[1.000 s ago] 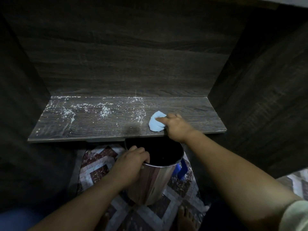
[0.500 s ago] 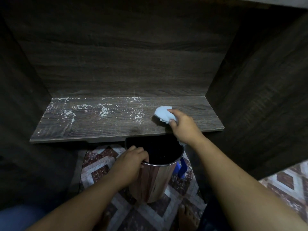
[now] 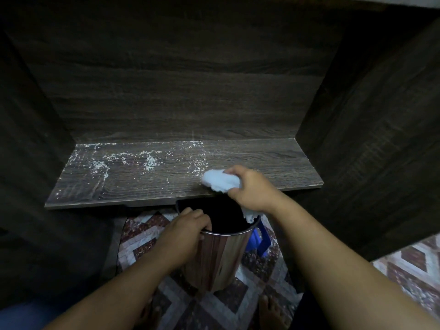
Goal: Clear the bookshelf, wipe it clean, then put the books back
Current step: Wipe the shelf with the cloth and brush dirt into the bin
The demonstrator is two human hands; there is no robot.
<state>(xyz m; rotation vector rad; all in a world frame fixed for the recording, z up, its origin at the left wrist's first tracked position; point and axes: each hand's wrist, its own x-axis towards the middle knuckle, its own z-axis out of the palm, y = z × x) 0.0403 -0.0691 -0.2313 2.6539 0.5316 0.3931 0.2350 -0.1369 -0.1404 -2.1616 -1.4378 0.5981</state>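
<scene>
At frame centre, the right hand (image 3: pixel 253 189) grips a white cloth (image 3: pixel 220 181) at the front edge of the bare, white-speckled shelf (image 3: pixel 166 177), while the left hand (image 3: pixel 188 231) clasps the rim of the metal bin (image 3: pixel 219 258) below it, whose interior is too dark to read.

Bin (image 3: pixel 215 258) below shelf (image 3: pixel 142 184) front edge; crumbs (image 3: pixel 150 161) on shelf left half.
</scene>
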